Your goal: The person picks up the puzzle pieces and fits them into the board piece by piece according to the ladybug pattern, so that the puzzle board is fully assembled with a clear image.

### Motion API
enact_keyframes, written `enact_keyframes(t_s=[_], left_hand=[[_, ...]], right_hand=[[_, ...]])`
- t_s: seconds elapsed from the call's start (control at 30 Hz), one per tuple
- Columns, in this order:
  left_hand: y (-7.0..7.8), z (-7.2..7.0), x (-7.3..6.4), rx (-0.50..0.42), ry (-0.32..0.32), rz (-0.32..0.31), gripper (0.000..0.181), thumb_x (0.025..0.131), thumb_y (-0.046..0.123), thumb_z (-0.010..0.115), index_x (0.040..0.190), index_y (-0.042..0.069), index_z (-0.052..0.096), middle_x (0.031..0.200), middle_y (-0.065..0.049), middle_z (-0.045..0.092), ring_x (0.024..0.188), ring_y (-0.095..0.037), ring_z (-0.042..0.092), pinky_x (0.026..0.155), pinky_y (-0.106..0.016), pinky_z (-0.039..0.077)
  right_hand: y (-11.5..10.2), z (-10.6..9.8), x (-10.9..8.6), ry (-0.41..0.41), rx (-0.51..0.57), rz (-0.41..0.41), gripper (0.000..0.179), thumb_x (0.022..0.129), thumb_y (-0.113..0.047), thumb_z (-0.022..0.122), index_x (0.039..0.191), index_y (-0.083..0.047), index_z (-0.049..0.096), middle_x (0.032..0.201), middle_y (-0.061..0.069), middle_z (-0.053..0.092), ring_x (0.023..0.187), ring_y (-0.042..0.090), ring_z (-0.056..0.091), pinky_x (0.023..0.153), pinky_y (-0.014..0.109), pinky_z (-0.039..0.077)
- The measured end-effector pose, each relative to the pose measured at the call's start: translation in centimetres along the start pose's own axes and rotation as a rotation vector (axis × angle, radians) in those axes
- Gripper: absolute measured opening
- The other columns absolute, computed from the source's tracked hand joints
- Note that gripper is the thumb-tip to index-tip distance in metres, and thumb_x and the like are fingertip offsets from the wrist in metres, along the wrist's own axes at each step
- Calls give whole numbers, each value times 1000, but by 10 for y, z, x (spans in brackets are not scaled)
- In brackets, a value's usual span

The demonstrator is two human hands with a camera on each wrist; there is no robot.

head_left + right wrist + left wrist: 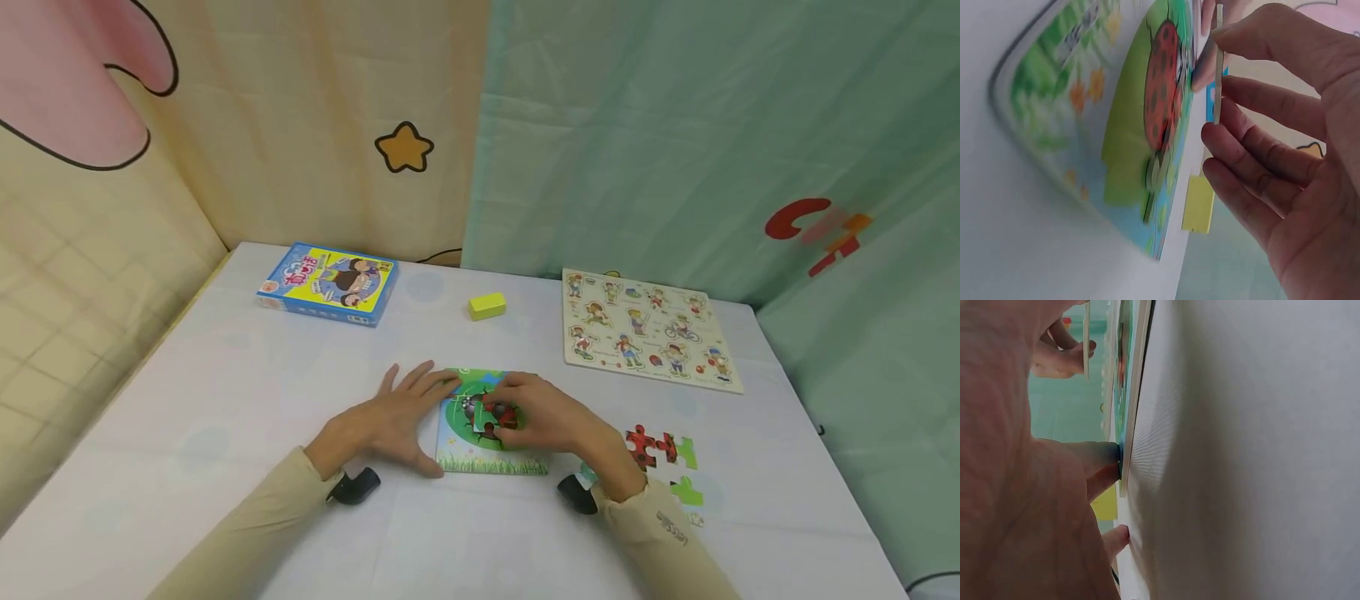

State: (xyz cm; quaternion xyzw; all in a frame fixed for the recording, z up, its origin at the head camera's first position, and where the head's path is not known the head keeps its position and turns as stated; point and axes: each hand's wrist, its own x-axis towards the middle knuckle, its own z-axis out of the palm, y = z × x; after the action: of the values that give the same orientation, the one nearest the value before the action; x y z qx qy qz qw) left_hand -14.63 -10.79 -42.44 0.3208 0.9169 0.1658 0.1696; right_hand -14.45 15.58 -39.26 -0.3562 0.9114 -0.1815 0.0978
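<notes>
A puzzle board printed with a red ladybird, flowers and a strip of grass is laid flat on the white-covered table, between the two hands. Its left side is steadied by the left hand, whose fingers are spread wide and grip nothing; the thumb is set by the near left corner, one finger is seen touching the board's edge in the left wrist view, and another fingertip is rested on the table just beside it. By the right hand a thin puzzle piece is pinched between thumb and fingers, the gap narrowed to the piece's thickness; it is held roughly level above the board, apart from its surface. To the right of the board, near the right forearm, loose pieces in spotted red and in green are scattered, partly hidden by the sleeve. A yellow block is placed beyond the board, with a blue and yellow box to the far left and a cream board with printed figures to the far right. The table is backed by a cream curtain and a green curtain.
</notes>
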Motion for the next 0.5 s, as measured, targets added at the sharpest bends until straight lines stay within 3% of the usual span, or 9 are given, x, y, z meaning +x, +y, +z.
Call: enact_keyframes(t_s=[0.23, 0.5], left_hand=[[-3, -3, 0, -35, -3, 11, 116, 69, 69, 79, 160, 21, 26, 166, -1, 23, 156, -35, 6, 118, -71, 1], [-7, -7, 1, -55, 52, 33, 87, 84, 60, 71, 155, 21, 39, 162, 1, 35, 154, -35, 16, 117, -74, 9]], right_hand=[[-16, 6, 16, 1, -50, 4, 37, 88, -25, 73, 123, -10, 71, 110, 2, 64, 88, 10, 54, 74, 23, 49], [-23, 13, 26, -16, -62, 38, 38, 88, -20, 74, 124, -8, 70, 114, 3, 65, 93, 12, 58, 83, 28, 52]])
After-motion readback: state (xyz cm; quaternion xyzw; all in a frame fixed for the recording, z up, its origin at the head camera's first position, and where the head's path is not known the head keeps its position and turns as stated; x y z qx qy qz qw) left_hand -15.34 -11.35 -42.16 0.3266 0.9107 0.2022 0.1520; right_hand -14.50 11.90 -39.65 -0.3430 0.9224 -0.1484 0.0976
